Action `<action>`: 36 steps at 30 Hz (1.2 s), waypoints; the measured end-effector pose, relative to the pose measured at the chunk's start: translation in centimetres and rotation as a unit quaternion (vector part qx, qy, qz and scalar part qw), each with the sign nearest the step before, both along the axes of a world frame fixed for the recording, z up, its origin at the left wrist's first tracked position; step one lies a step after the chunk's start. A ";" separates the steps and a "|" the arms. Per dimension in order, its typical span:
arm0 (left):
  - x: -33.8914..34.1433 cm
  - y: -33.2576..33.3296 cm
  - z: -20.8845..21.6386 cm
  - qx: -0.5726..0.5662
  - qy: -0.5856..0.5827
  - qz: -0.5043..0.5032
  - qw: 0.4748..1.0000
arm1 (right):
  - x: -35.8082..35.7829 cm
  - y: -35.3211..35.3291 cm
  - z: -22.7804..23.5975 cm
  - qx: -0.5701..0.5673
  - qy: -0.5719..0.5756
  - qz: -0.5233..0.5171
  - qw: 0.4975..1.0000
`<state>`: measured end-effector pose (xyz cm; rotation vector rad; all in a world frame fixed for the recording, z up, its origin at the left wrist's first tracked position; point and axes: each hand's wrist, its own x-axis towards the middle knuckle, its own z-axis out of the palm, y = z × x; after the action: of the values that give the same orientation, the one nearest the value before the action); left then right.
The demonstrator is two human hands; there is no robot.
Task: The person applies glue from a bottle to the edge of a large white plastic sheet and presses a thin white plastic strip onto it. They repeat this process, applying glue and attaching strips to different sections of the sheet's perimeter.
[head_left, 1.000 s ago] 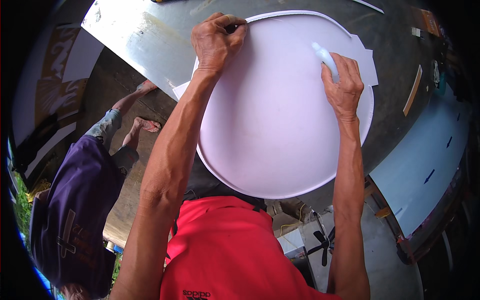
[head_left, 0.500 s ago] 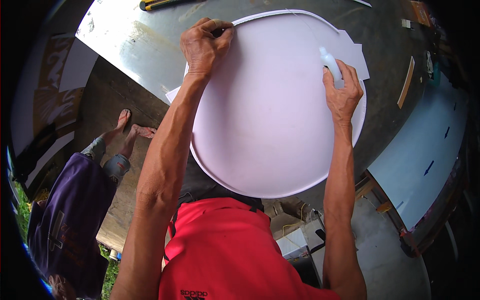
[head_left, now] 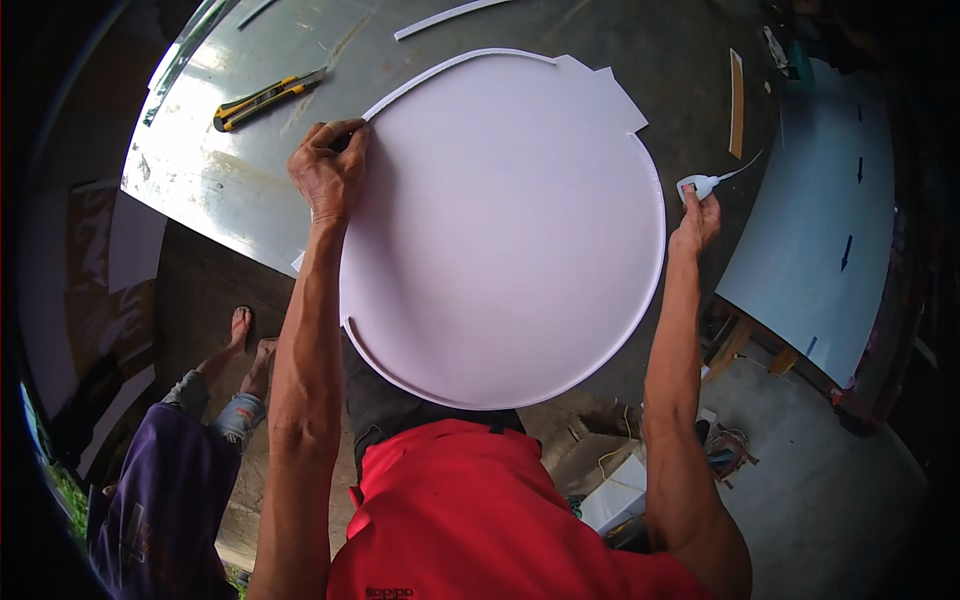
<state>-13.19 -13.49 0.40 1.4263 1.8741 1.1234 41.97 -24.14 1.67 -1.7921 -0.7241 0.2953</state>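
Observation:
A large round white panel with a thin raised strip along much of its edge lies before me, its near side over the table's edge. At its upper left, my left hand is closed, thumb and fingers pinching the strip at the rim. Off the panel's right side, my right hand grips a small white glue bottle, whose long thin nozzle points up and right, away from the panel. Angular white flaps stick out at the panel's upper right.
On the metal table lie a yellow and black utility knife, a loose white strip and a narrow brown strip. A pale blue sheet stretches along the right. Another person is at the lower left.
My right hand has moved off the panel to the right, its bottle now tipped toward the upper right. The view has shifted, showing more of the table. My left hand still pinches the rim.

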 end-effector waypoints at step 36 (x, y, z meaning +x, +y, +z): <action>-0.1 -0.3 0.0 0.027 -0.027 0.030 0.999 | -41.0 15.9 3.1 -0.409 0.135 0.308 0.849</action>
<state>-13.27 -13.78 0.44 1.3628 1.8744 1.2380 0.94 -8.23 4.78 -2.1683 -1.0466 1.4420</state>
